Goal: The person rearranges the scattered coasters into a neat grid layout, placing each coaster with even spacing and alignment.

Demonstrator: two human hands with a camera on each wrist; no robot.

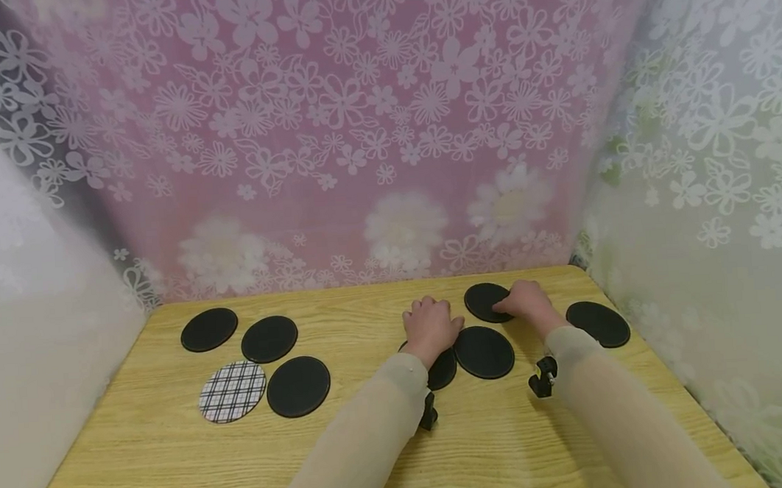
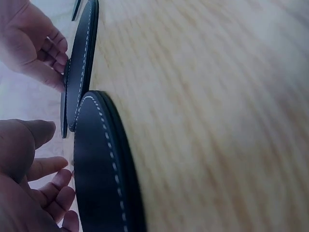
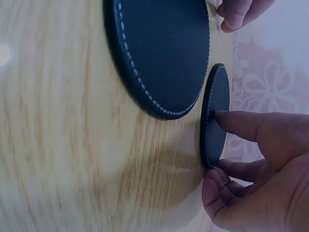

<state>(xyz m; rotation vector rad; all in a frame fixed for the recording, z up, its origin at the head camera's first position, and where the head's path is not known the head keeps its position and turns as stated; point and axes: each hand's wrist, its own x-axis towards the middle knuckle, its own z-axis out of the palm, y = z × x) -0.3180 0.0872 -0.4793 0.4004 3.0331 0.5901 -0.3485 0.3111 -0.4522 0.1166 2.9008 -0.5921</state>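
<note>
My right hand (image 1: 528,304) pinches the right edge of a round black coaster (image 1: 483,302) at the back of the table. In the right wrist view the thumb (image 3: 241,124) lies on the coaster's top, with the fingertips at its rim. My left hand (image 1: 431,329) reaches over another black coaster (image 1: 442,370), partly hidden by the wrist; its fingers are relaxed just beyond the far rim and hold nothing. Between the hands, slightly nearer, lies a third black coaster (image 1: 484,352). White stitching (image 2: 107,137) runs round the edges.
Another black coaster (image 1: 597,324) lies near the table's right edge, by the right forearm. On the left are black coasters (image 1: 210,329) and one checked white coaster (image 1: 231,392). Flowered curtains (image 1: 358,128) stand round the back and sides of the wooden table (image 1: 177,469).
</note>
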